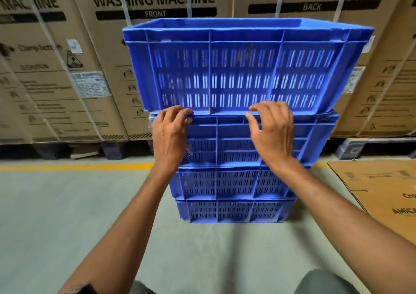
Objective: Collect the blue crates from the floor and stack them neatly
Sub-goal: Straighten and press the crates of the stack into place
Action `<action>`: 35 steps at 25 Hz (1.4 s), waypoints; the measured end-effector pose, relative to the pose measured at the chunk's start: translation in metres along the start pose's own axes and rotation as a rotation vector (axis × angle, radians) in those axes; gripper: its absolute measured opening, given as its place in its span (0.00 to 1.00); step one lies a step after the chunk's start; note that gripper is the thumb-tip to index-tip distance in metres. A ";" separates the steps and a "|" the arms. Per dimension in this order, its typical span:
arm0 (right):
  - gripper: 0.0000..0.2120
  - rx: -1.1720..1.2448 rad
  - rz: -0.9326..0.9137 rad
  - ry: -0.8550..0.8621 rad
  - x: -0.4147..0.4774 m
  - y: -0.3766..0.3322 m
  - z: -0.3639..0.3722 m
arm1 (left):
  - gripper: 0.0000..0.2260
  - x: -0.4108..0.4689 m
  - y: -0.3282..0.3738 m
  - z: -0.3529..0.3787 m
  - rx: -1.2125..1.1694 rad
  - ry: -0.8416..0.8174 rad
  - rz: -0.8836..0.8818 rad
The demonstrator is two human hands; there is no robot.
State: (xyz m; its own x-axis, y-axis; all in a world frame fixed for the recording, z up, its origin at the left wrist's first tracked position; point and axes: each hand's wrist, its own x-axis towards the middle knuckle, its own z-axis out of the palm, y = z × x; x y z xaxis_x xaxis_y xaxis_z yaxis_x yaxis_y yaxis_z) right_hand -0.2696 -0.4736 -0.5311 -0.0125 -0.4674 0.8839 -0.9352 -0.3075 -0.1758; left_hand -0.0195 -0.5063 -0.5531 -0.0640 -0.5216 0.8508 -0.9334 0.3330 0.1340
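A stack of several blue slotted crates point(234, 181) stands on the floor in front of me. The top crate point(243, 68) sits on it, shifted a little to the right of the crate below. My left hand point(171, 136) has its fingertips curled on the bottom edge of the top crate near its left corner. My right hand point(272, 131) rests with bent fingers on that same bottom edge near the middle, its palm over the second crate point(315, 129). Neither hand wraps around a crate.
Tall cardboard washing machine boxes point(155, 5) on pallets stand close behind the stack. A yellow line point(74, 166) runs across the grey floor point(67, 215). Flattened cardboard point(382, 192) lies on the floor to the right.
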 end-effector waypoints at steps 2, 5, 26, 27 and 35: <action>0.09 0.027 -0.180 -0.125 -0.002 -0.026 0.020 | 0.11 -0.013 -0.022 -0.004 0.090 0.052 -0.009; 0.12 0.021 -0.132 -0.205 0.003 -0.045 0.043 | 0.12 -0.010 -0.039 -0.004 0.166 0.061 0.095; 0.08 0.039 -0.371 -0.028 0.027 -0.108 0.098 | 0.17 -0.005 -0.085 -0.005 -0.805 0.029 -0.484; 0.09 0.042 -0.367 -0.027 0.027 -0.107 0.097 | 0.16 -0.006 -0.084 -0.005 -0.801 0.029 -0.475; 0.07 0.079 -0.440 -0.090 0.028 -0.117 0.107 | 0.14 -0.004 -0.092 -0.009 -0.865 0.023 -0.483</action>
State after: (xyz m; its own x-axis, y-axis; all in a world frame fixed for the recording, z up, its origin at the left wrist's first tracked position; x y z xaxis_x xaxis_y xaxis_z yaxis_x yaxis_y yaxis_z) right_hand -0.1229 -0.5391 -0.5320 0.4138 -0.3476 0.8414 -0.8147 -0.5539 0.1719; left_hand 0.0694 -0.5275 -0.5644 0.2708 -0.7404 0.6152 -0.2775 0.5519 0.7864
